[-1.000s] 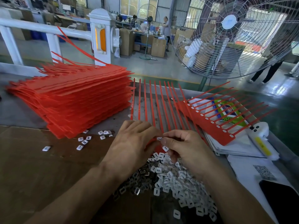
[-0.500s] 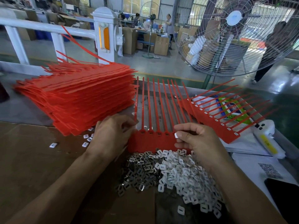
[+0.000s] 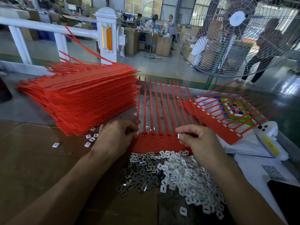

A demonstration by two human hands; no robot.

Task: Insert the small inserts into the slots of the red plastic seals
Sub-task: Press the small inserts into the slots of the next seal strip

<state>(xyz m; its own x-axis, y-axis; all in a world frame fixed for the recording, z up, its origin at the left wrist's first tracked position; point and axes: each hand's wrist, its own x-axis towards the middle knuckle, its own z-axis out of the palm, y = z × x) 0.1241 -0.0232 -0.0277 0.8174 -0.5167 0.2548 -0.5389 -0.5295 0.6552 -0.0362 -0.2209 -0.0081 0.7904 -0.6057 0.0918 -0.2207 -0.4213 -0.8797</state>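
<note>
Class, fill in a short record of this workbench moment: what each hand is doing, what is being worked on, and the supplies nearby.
left hand: holds the left end of the red seal strip
right hand: pinches one white insert over the strip
supplies: pile of white inserts, pile of metal clips
waiting: stack of red strips
nearby: filled strip

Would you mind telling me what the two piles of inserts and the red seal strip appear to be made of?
Grey inserts: probably stamped metal, since they glint silvery. White inserts: likely matte moulded plastic, opaque and dull. Seal strip: red plastic with a smooth, slightly glossy finish; its thin tails look flexible. The right hand pinches one white insert.
</note>
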